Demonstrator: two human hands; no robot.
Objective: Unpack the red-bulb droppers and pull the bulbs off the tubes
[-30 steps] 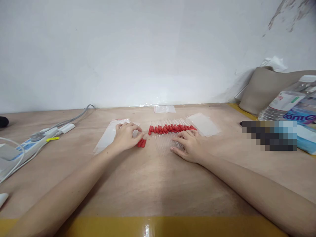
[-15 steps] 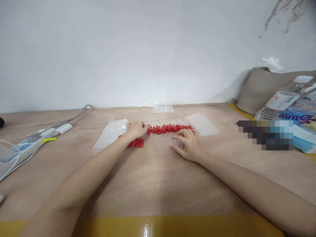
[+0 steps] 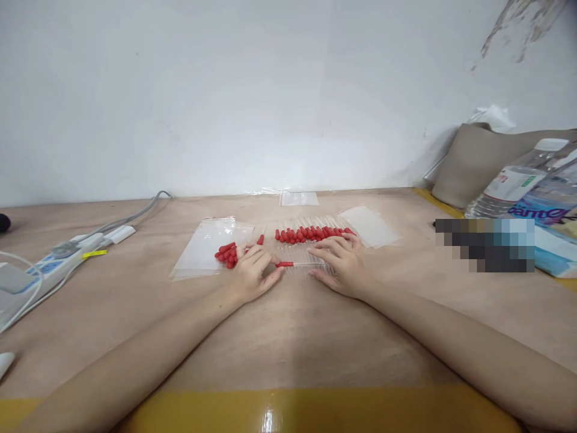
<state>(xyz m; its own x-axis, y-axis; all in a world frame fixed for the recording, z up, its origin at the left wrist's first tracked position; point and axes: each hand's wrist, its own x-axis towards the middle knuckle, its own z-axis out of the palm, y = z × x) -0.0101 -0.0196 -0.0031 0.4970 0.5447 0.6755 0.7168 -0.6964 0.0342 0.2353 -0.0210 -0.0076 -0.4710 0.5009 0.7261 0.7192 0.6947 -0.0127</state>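
My left hand (image 3: 256, 272) is closed, pinching a red rubber bulb (image 3: 285, 264) between thumb and fingers. From the bulb a thin clear tube (image 3: 307, 263) runs sideways to my right hand (image 3: 339, 261), whose thumb and fingers close around its far end. Below and beside the right fingers lie several loose clear tubes (image 3: 297, 252). Beyond them is a row of droppers with red bulbs (image 3: 311, 233), their tubes pointing to the wall. Another red-bulbed dropper (image 3: 260, 239) lies left of the row. Loose red bulbs (image 3: 225, 254) are heaped beside my left hand, which partly hides them.
Clear plastic bags (image 3: 198, 249) lie at the left, another bag (image 3: 367, 225) at the right, and a small one (image 3: 299, 198) by the wall. A power strip (image 3: 54, 264) with cables is far left. A water bottle (image 3: 511, 183) and a grey-brown bag (image 3: 466, 162) stand at right.
My left hand has come back from the left end of the dropper row toward me, now holding a red bulb. A tube now spans both hands. The right hand has barely moved.
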